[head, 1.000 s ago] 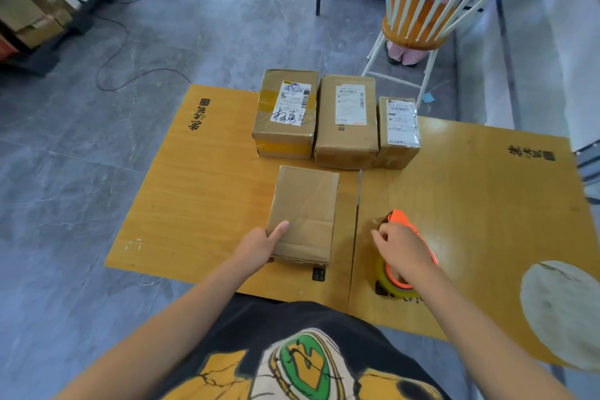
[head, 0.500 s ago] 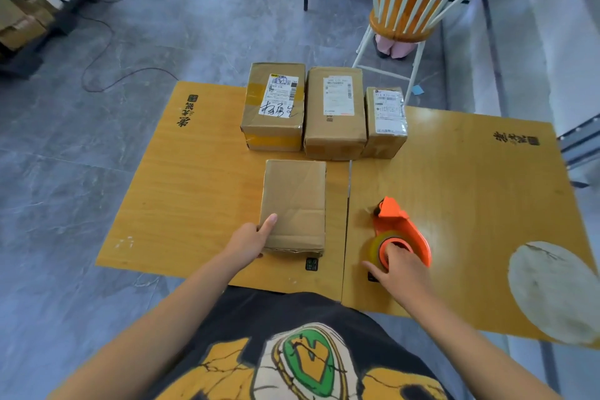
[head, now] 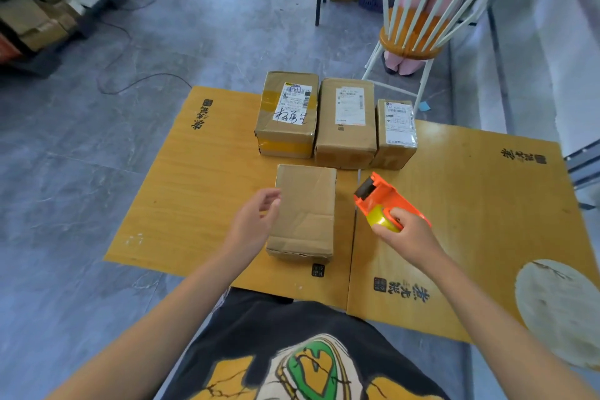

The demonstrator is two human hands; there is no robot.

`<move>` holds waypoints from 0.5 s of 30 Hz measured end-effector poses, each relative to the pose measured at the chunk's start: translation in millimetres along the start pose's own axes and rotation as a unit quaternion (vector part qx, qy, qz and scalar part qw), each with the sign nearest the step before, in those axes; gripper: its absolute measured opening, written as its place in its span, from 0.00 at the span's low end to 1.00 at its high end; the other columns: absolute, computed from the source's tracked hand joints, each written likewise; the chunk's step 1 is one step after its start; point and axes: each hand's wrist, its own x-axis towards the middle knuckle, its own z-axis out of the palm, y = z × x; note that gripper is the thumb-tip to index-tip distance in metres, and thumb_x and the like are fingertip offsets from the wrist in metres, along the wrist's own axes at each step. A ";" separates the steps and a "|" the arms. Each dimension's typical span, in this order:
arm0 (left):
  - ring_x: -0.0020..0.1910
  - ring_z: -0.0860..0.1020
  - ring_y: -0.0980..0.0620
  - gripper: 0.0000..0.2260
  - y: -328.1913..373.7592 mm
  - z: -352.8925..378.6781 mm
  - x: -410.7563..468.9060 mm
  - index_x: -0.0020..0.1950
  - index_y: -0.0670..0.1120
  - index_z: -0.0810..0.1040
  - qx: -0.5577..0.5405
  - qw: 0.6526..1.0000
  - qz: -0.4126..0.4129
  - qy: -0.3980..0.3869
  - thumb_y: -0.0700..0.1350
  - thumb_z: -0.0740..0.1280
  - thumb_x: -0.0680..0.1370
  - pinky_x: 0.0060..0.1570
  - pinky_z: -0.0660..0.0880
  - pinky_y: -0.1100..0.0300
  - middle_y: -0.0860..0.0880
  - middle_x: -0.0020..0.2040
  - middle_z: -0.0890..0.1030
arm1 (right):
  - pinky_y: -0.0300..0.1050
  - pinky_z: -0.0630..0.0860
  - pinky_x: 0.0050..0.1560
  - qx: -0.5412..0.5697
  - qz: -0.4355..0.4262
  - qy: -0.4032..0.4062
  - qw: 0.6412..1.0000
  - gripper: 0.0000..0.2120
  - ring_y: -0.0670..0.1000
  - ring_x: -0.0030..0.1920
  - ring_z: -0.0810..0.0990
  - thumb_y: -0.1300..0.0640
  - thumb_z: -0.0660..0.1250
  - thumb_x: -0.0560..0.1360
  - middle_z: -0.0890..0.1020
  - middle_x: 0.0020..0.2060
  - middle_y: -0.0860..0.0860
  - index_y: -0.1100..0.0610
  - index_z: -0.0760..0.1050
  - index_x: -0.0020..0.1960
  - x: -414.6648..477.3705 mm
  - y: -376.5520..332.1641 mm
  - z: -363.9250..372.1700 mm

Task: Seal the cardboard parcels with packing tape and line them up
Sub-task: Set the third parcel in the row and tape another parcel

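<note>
A plain brown cardboard parcel lies lengthwise on the wooden table in front of me. My left hand hovers at its left edge, fingers loosely curled, holding nothing. My right hand grips an orange tape dispenser with a yellowish roll, lifted just right of the parcel, its roller end pointing away. Behind, three labelled parcels stand side by side in a row: a left parcel, a middle parcel and a smaller right parcel.
Two wooden tabletops meet along a seam right of the plain parcel. A worn white patch marks the right top. A white chair stands behind the table. Cardboard clutter and a cable lie on the floor at left.
My right hand has lifted the tape dispenser off the table and brought it nearer the plain parcel. My left hand has come off the parcel's near corner and now hovers beside it.
</note>
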 end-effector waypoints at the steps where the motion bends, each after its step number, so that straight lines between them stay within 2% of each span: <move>1: 0.59 0.76 0.59 0.12 12.9 0.0 -0.5 0.66 0.50 0.75 -0.011 1.000 0.027 -0.011 0.46 0.62 0.83 0.53 0.73 0.69 0.56 0.59 0.80 | 0.38 0.61 0.29 0.008 -0.014 -0.015 1.000 0.19 0.45 0.27 0.63 0.56 0.73 0.72 0.65 0.29 0.49 0.55 0.63 0.34 2.1 -12.2 -8.5; 5: 0.55 0.76 0.63 0.12 55.5 5.6 3.1 0.64 0.51 0.79 -0.036 0.989 0.136 -0.050 0.45 0.67 0.80 0.53 0.73 0.70 0.59 0.57 0.80 | 0.41 0.68 0.33 0.045 -0.053 -0.097 0.993 0.15 0.46 0.30 0.71 0.49 0.74 0.69 0.72 0.31 0.48 0.57 0.71 0.38 2.9 -50.6 -30.7; 7: 0.58 0.71 0.60 0.17 61.4 6.4 10.9 0.67 0.53 0.76 0.029 0.982 0.179 -0.058 0.49 0.69 0.79 0.56 0.70 0.67 0.60 0.60 0.78 | 0.40 0.71 0.34 0.044 -0.063 -0.136 0.988 0.15 0.46 0.32 0.75 0.45 0.72 0.67 0.76 0.34 0.49 0.55 0.75 0.41 0.7 -63.6 -33.5; 9: 0.62 0.66 0.57 0.22 57.0 3.3 22.1 0.70 0.56 0.73 0.114 0.973 0.197 -0.042 0.53 0.71 0.77 0.62 0.66 0.58 0.60 0.65 0.76 | 0.41 0.74 0.36 0.027 -0.079 -0.174 0.981 0.14 0.48 0.34 0.77 0.43 0.72 0.67 0.77 0.37 0.50 0.53 0.76 0.42 -0.4 -71.1 -31.4; 12: 0.64 0.68 0.53 0.29 46.7 -4.9 33.6 0.72 0.53 0.71 0.161 0.978 0.134 -0.009 0.56 0.74 0.72 0.64 0.64 0.52 0.56 0.64 0.77 | 0.42 0.75 0.37 0.013 -0.099 -0.204 0.974 0.18 0.50 0.38 0.78 0.41 0.71 0.66 0.78 0.40 0.53 0.55 0.76 0.44 -2.0 -74.8 -21.1; 15: 0.55 0.75 0.52 0.23 31.8 -11.6 35.7 0.63 0.51 0.77 0.153 0.985 0.073 0.018 0.55 0.76 0.70 0.58 0.66 0.51 0.56 0.48 0.82 | 0.40 0.74 0.37 0.065 -0.101 -0.213 0.970 0.23 0.52 0.39 0.79 0.37 0.71 0.66 0.79 0.40 0.52 0.56 0.76 0.45 -3.6 -79.9 -10.5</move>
